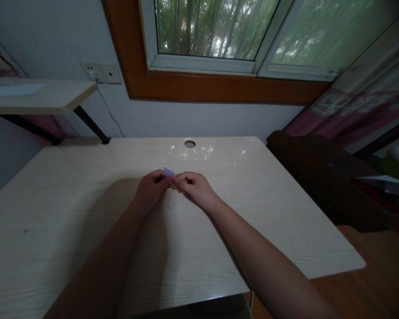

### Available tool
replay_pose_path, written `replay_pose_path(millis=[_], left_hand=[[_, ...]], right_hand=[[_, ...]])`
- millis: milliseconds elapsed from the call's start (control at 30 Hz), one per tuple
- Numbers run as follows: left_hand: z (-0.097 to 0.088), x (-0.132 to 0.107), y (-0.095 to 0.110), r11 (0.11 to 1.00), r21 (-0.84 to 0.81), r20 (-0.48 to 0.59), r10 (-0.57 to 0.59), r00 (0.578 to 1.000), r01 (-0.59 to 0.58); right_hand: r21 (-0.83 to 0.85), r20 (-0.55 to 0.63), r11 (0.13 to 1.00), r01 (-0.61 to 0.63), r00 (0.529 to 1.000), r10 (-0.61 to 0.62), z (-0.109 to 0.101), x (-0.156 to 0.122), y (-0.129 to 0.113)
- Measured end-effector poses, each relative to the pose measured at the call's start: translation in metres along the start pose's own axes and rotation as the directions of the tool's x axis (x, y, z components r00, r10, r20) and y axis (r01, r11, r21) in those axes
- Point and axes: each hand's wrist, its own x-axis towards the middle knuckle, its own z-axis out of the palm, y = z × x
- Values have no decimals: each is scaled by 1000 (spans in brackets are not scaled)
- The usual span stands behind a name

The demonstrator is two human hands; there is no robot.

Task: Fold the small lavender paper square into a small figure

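A small piece of folded purple paper (169, 172) is held between both hands, just above the middle of the pale wood-grain desk (272, 195). My left hand (152, 186) is closed, with thumb and fingers pinching the paper from the left. From the right, my right hand (196, 186) pinches its pinkish lower end with the fingertips. The fingertips of the two hands almost meet. A pointed purple corner sticks up between them, while the rest of the paper is hidden by the fingers.
A raised shelf (36, 102) on black legs stands at the desk's back left. Near the back edge is a round cable hole (189, 144). A window (213, 35) is behind the desk, and dark brown furniture (329, 177) stands to the right.
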Motion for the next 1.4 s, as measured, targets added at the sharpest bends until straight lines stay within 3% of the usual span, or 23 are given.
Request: replay_pose_path(millis=[333, 567, 700, 967, 1400], left_hand=[[1, 0, -3, 987, -159, -23, -24, 999, 20], [-9, 8, -9, 986, -168, -180, -16, 984, -15], [-7, 7, -8, 988, -154, -106, -35, 994, 18], [-3, 2, 0, 997, -73, 3, -19, 1000, 19], [-2, 2, 2, 998, 62, -14, 14, 1000, -13]], right_hand=[[34, 7, 999, -27, 1000, 27, 0, 0, -3], [20, -82, 999, -38, 996, 40, 0, 1, -6], [16, -110, 999, -50, 993, 51, 1, 1, -4], [-21, -54, 1000, -17, 998, 16, 0, 2, 2], [-243, -47, 965, 97, 993, -111, -2, 0, -4]])
